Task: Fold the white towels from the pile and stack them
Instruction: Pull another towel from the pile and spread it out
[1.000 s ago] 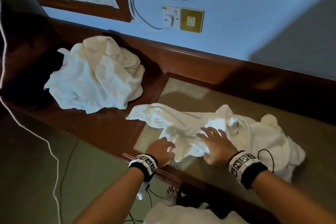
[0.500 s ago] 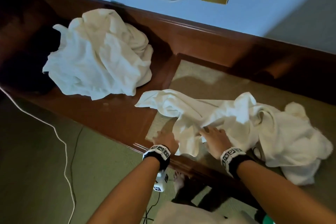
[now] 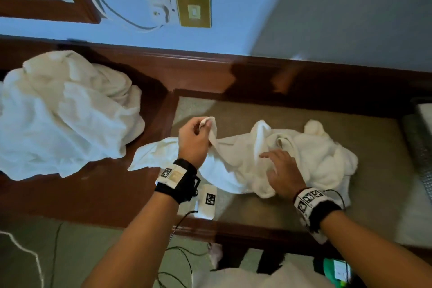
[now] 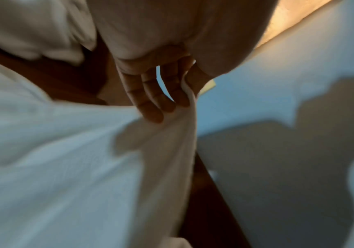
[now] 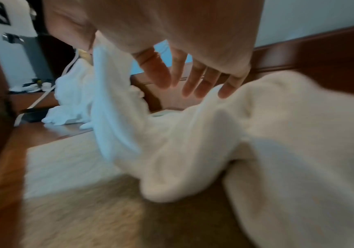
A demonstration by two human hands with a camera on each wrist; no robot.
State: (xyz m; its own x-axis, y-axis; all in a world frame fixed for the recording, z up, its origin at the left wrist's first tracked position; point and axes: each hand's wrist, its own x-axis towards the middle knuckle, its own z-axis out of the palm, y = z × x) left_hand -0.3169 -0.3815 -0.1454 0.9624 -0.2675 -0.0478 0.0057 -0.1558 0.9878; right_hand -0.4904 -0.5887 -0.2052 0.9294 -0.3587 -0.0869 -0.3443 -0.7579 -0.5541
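two hands | left hand (image 3: pixel 192 141) pinches towel (image 3: pixel 304 159) corner | right hand (image 3: pixel 281 172) flat, released | soft, limp: grip corners

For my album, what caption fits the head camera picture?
Left hand lifts a corner of the white towel; right hand hovers open.
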